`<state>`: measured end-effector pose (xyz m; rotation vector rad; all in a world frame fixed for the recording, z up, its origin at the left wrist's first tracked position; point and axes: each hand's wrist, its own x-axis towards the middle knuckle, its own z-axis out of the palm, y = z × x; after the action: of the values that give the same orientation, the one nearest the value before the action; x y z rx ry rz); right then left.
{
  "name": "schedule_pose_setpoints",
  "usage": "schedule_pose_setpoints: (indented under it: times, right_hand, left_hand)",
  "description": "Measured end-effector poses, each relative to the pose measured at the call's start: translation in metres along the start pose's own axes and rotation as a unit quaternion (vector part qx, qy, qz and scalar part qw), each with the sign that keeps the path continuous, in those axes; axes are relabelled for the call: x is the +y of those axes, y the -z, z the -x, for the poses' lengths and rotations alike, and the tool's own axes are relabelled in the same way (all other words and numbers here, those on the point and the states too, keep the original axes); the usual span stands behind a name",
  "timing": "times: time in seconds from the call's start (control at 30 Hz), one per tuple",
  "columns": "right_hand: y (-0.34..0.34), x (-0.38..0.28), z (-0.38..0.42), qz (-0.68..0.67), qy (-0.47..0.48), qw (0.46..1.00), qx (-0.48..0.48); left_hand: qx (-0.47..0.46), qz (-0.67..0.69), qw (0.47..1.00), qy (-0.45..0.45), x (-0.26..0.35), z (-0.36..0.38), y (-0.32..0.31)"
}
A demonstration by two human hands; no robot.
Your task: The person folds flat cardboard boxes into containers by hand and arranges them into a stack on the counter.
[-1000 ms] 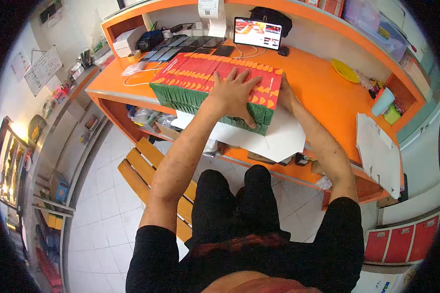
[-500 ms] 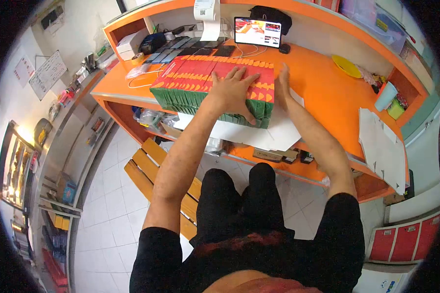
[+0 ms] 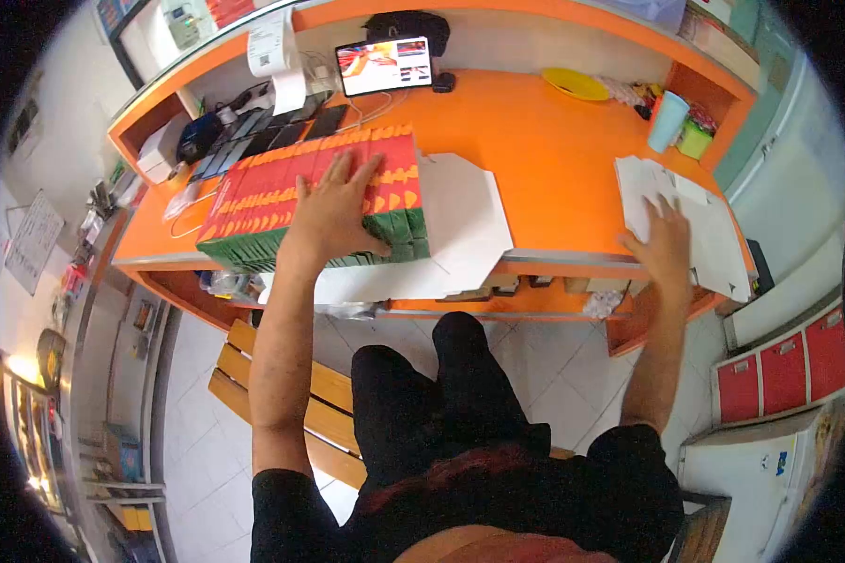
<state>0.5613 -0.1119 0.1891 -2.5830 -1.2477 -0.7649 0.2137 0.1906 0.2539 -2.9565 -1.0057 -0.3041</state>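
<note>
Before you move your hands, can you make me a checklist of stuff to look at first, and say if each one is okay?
1. Left hand on the red and green packs: ok, it lies across them, fingers spread.
2. Packs lined up: ok, they sit close together in a row.
3. White sheet beneath the packs all on the orange desk: not ok, it sticks out past the front edge.
4. Right hand touching the stack of white sheets: cannot tell, it is right over them, fingers apart.
5. Pale blue cup away from both hands: ok, it is behind the stack.
</note>
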Motion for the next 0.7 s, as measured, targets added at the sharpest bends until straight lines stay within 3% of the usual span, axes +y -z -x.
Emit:
schedule_pose_setpoints:
  times: [0.03, 0.13, 0.27, 0.33, 0.53, 0.6, 0.63, 0.67, 0.7]
  right_hand:
    - [0.003, 0.022, 0.007, 0.084, -0.052, 0.992, -0.078]
    - [-0.015, 0.072, 0.009, -0.205, -0.04, 0.971, -0.118]
    - [0.007, 0.073, -0.001, -0.165, -0.094, 0.974, -0.125]
    - [0.004, 0.082, -0.011, -0.123, -0.073, 0.985, -0.094]
    - [0.012, 0.092, -0.024, -0.198, -0.114, 0.947, -0.226]
    - [0.023, 0.072, -0.011, -0.193, -0.089, 0.975, 0.066]
    - [0.032, 0.057, -0.007, -0.186, -0.072, 0.956, 0.214]
    - [0.038, 0.047, -0.002, -0.103, 0.008, 0.944, 0.313]
    - [0.041, 0.03, 0.0, -0.095, 0.013, 0.933, 0.348]
  left_hand:
    - [0.01, 0.006, 1.0, 0.002, 0.001, 0.0, 0.0]
    - [0.147, -0.019, 0.987, -0.061, 0.016, 0.017, -0.008]
    - [0.222, 0.028, 0.966, -0.129, 0.035, 0.036, -0.014]
    - [0.224, 0.091, 0.954, -0.177, 0.043, 0.049, -0.018]
    - [0.148, 0.236, 0.923, -0.264, 0.05, 0.087, -0.041]
    - [0.129, 0.269, 0.915, -0.272, 0.052, 0.097, -0.043]
    - [0.113, 0.317, 0.901, -0.273, 0.055, 0.1, -0.045]
    - [0.093, 0.366, 0.885, -0.273, 0.058, 0.104, -0.048]
    - [0.074, 0.415, 0.865, -0.272, 0.062, 0.106, -0.052]
